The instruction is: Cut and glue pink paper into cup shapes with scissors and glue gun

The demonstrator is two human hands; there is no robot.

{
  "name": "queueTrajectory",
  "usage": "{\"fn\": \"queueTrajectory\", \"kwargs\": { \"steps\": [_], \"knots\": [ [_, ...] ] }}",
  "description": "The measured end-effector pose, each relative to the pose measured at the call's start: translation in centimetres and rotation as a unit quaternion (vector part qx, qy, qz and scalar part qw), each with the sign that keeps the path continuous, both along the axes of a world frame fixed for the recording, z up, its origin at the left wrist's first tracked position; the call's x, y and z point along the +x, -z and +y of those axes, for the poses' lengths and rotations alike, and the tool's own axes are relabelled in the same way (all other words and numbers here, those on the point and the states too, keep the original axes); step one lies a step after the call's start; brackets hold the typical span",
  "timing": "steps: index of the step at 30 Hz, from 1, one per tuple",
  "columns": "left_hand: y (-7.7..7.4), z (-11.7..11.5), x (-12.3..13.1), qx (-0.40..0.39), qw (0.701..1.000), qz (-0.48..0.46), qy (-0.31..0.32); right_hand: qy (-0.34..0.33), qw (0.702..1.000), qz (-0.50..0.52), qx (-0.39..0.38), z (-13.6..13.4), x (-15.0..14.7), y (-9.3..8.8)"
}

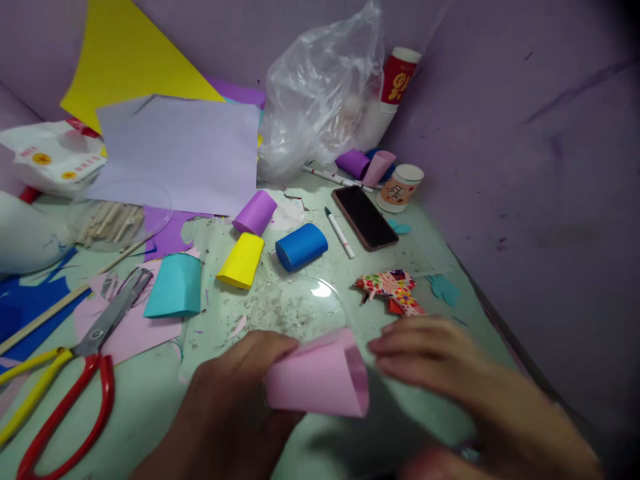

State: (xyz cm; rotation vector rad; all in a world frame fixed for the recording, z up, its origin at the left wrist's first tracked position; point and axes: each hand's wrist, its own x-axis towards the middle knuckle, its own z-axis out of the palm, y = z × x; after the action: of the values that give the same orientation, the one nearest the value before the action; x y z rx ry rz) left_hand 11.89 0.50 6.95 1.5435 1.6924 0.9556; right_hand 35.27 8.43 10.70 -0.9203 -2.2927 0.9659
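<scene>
A pink paper tube is held at its left end by my left hand, its wide open end facing right. Just to the right of the tube, my right hand is blurred, apart from the paper, with its fingers stretched out and the thumb low. Beyond the hands lie a blue paper tube, a yellow one, a purple one and a teal one. A clear round lid is behind the pink tube. A flowered glue gun lies beyond my right hand.
Large scissors with red and yellow handles lie at the left by wooden sticks. A phone, a marker and a paper cup stand or lie further back. Behind are a plastic bag and paper sheets.
</scene>
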Motion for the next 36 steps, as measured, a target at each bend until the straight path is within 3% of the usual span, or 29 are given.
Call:
{"fn": "queueTrajectory", "kwargs": {
  "steps": [2,4,5,7,9,11,13,20,24,26,29,31,33,36],
  "knots": [
    [-0.2,-0.4,0.6,0.03,0.999,-0.006,0.023,-0.087,0.996,0.012,-0.004,-0.3,-1.3,0.1],
    [-0.2,-0.9,0.4,0.03,0.999,0.012,-0.009,-0.099,0.994,0.03,-0.02,0.1,-1.6,0.8],
    [-0.2,-1.1,0.0,0.008,0.999,0.018,-0.042,-0.061,0.996,0.044,-0.044,0.3,-1.4,1.4],
    [0.0,-1.2,-0.9,-0.071,0.99,-0.004,-0.126,0.087,0.984,0.099,-0.124,0.8,-0.6,2.8],
    [0.1,-1.0,-1.8,-0.159,0.966,-0.061,-0.197,0.212,0.936,0.181,-0.214,0.9,0.1,4.2],
    [0.1,-0.5,-2.0,-0.202,0.945,-0.112,-0.233,0.25,0.89,0.254,-0.283,0.7,0.1,5.4],
    [0.3,0.1,-1.6,-0.209,0.94,-0.127,-0.236,0.239,0.867,0.297,-0.322,0.4,-0.7,6.3],
    [0.8,-0.3,-1.6,-0.175,0.967,0.044,-0.182,0.188,0.854,0.328,-0.358,-0.6,-3.4,7.1],
    [1.2,-2.6,-2.7,-0.171,0.942,0.222,-0.185,0.149,0.837,0.326,-0.413,-1.4,-4.1,6.8],
    [1.8,-3.7,-2.7,-0.092,0.932,0.306,-0.172,0.166,0.855,0.287,-0.399,-1.4,-3.8,6.9],
    [3.1,-4.4,-1.6,0.124,0.942,0.302,-0.07,0.234,0.892,0.217,-0.321,-0.8,-2.6,7.2],
    [4.0,-4.4,-0.7,0.2,0.945,0.258,0.029,0.244,0.899,0.202,-0.302,-0.2,-1.6,7.4],
    [4.7,-4.2,-0.2,0.205,0.944,0.236,0.104,0.229,0.901,0.19,-0.316,0.4,-1.1,7.6],
    [5.4,-4.0,-0.3,0.171,0.945,0.236,0.146,0.191,0.91,0.156,-0.335,0.7,-0.8,7.9]
  ]
}}
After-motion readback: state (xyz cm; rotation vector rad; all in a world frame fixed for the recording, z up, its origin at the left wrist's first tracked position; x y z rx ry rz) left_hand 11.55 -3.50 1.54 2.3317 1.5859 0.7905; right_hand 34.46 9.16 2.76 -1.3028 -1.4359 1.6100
